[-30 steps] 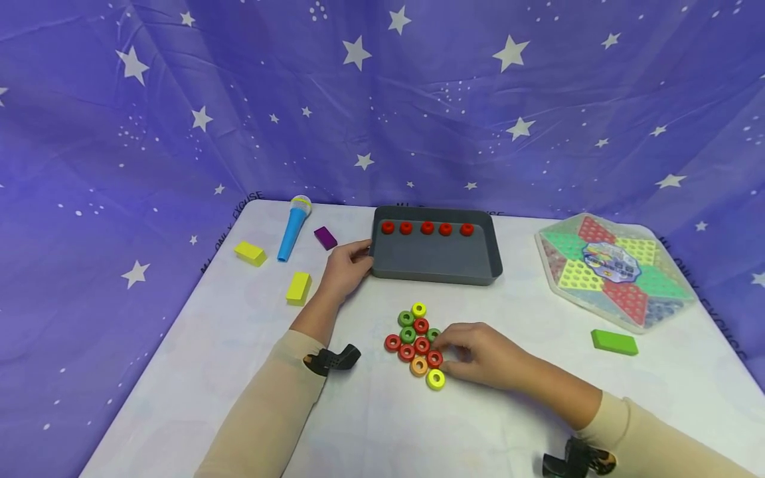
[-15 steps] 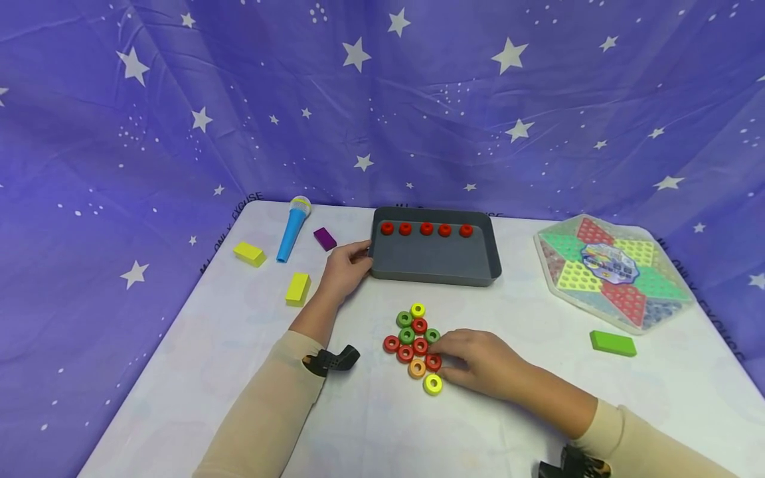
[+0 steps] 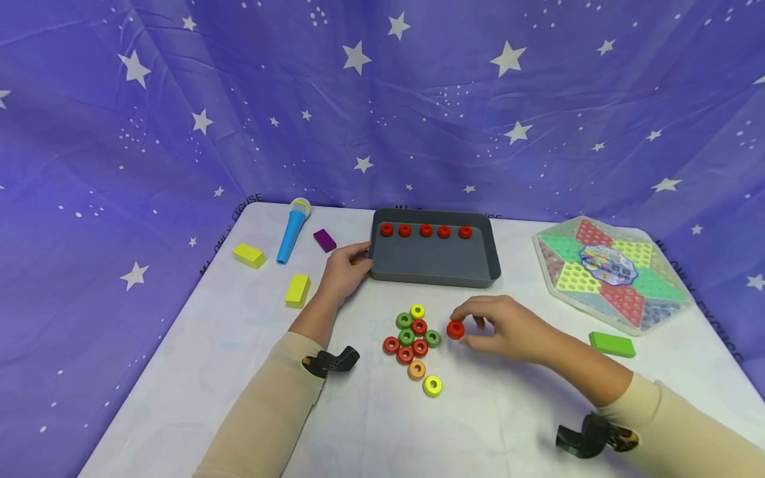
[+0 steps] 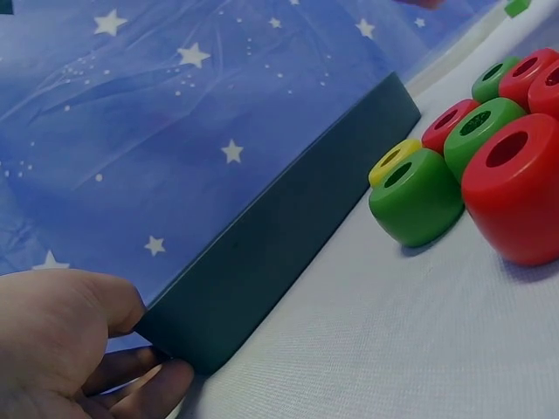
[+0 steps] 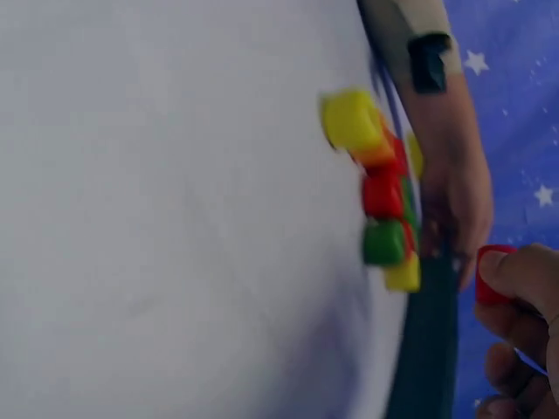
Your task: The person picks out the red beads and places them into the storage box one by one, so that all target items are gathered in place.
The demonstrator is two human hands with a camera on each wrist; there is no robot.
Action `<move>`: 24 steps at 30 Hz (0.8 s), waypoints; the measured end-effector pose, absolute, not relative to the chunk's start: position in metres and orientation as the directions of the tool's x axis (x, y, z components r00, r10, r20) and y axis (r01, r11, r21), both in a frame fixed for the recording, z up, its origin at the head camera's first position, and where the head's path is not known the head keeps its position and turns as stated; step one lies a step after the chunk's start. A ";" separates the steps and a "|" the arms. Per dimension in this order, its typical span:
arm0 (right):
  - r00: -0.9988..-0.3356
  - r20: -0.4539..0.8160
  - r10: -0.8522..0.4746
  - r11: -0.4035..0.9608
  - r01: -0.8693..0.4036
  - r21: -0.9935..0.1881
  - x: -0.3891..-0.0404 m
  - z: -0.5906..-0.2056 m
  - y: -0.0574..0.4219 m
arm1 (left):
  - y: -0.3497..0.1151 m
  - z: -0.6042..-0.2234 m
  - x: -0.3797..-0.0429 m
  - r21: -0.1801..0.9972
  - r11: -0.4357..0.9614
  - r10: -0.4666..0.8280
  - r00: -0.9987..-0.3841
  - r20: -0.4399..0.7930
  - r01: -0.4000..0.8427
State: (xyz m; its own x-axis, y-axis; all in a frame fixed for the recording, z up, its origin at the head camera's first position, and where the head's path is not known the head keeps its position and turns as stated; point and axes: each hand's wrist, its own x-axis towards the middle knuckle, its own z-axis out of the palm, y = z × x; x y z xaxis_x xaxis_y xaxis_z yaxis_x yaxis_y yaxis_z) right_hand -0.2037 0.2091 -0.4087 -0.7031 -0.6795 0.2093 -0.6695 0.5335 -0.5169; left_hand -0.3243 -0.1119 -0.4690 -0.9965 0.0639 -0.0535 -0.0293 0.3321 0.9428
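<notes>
Between thumb and fingertips my right hand (image 3: 508,328) pinches a red ring-shaped bead (image 3: 455,330), raised to the right of the bead cluster. The same red bead (image 5: 494,275) shows at the fingertips in the right wrist view. My left hand (image 3: 345,271) grips the dark grey tray (image 3: 433,263) at its left side, near the front corner in the left wrist view. Along the tray's back lies a row of several red beads (image 3: 426,230). In front of the tray, loose beads lie grouped: green (image 3: 406,337), red (image 3: 391,345), orange (image 3: 417,370) and yellow (image 3: 433,386).
Left of the tray lie a blue toy microphone (image 3: 291,230), a purple block (image 3: 325,240) and two yellow blocks (image 3: 297,291). To the right are a hexagonal game board (image 3: 609,269) and a green block (image 3: 612,344). A starry purple cloth (image 3: 382,99) hangs behind the table.
My right hand has taken a red bead from the cluster's right side and moved it up and right, off the group. My left hand stays at the tray.
</notes>
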 end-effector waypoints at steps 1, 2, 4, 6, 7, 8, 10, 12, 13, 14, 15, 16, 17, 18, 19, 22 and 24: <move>-0.714 0.188 -0.675 0.553 -0.658 -0.511 -0.209 -0.403 0.211 | -0.112 -0.469 -0.324 0.943 0.332 0.064 -0.996 -0.054 -0.030; -0.723 0.170 -0.670 0.570 -0.648 -0.505 -0.215 -0.397 0.213 | -0.112 -0.469 -0.324 0.943 0.330 0.065 -0.996 -0.055 -0.030; -0.735 0.136 -0.664 0.594 -0.630 -0.500 -0.227 -0.386 0.216 | -0.112 -0.469 -0.324 0.944 0.328 0.066 -0.996 -0.052 -0.027; -0.744 0.110 -0.659 0.610 -0.615 -0.499 -0.240 -0.375 0.217 | -0.112 -0.469 -0.324 0.945 0.326 0.065 -0.997 -0.049 -0.025; -0.747 0.095 -0.658 0.614 -0.606 -0.506 -0.246 -0.370 0.217 | -0.112 -0.469 -0.324 0.945 0.325 0.064 -0.997 -0.048 -0.024; -0.749 0.080 -0.658 0.619 -0.598 -0.509 -0.253 -0.365 0.216 | -0.112 -0.469 -0.324 0.946 0.322 0.064 -0.997 -0.046 -0.023; -0.751 0.050 -0.658 0.629 -0.585 -0.511 -0.267 -0.356 0.213 | -0.112 -0.468 -0.323 0.947 0.320 0.063 -0.997 -0.046 -0.024; -0.750 0.014 -0.661 0.641 -0.575 -0.509 -0.282 -0.348 0.206 | -0.113 -0.468 -0.323 0.949 0.316 0.061 -0.997 -0.047 -0.025; -0.747 0.000 -0.665 0.643 -0.572 -0.509 -0.290 -0.344 0.203 | -0.114 -0.468 -0.323 0.949 0.315 0.060 -0.997 -0.046 -0.025; -0.744 -0.014 -0.668 0.646 -0.571 -0.506 -0.297 -0.340 0.199 | -0.114 -0.468 -0.323 0.949 0.313 0.061 -0.997 -0.047 -0.025; -0.741 -0.022 -0.672 0.647 -0.572 -0.504 -0.305 -0.337 0.194 | -0.114 -0.469 -0.323 0.950 0.313 0.061 -0.997 -0.045 -0.024; -0.737 -0.029 -0.675 0.646 -0.571 -0.507 -0.313 -0.334 0.190 | -0.115 -0.469 -0.323 0.950 0.311 0.062 -0.997 -0.044 -0.022; -0.734 -0.032 -0.678 0.643 -0.573 -0.508 -0.320 -0.332 0.185 | -0.115 -0.468 -0.323 0.951 0.309 0.063 -0.997 -0.043 -0.022; -0.730 -0.035 -0.682 0.640 -0.574 -0.510 -0.327 -0.330 0.180 | -0.115 -0.468 -0.323 0.951 0.309 0.063 -0.997 -0.040 -0.019; -0.725 -0.034 -0.688 0.636 -0.580 -0.509 -0.333 -0.328 0.175 | -0.115 -0.468 -0.323 0.951 0.309 0.065 -0.997 -0.036 -0.014; -0.721 -0.045 -0.692 0.635 -0.578 -0.513 -0.350 -0.326 0.159 | -0.115 -0.468 -0.322 0.948 0.319 0.071 -0.997 -0.021 0.003; -0.716 -0.059 -0.695 0.637 -0.576 -0.512 -0.361 -0.327 0.148 | -0.114 -0.468 -0.322 0.946 0.325 0.074 -0.997 -0.010 0.014</move>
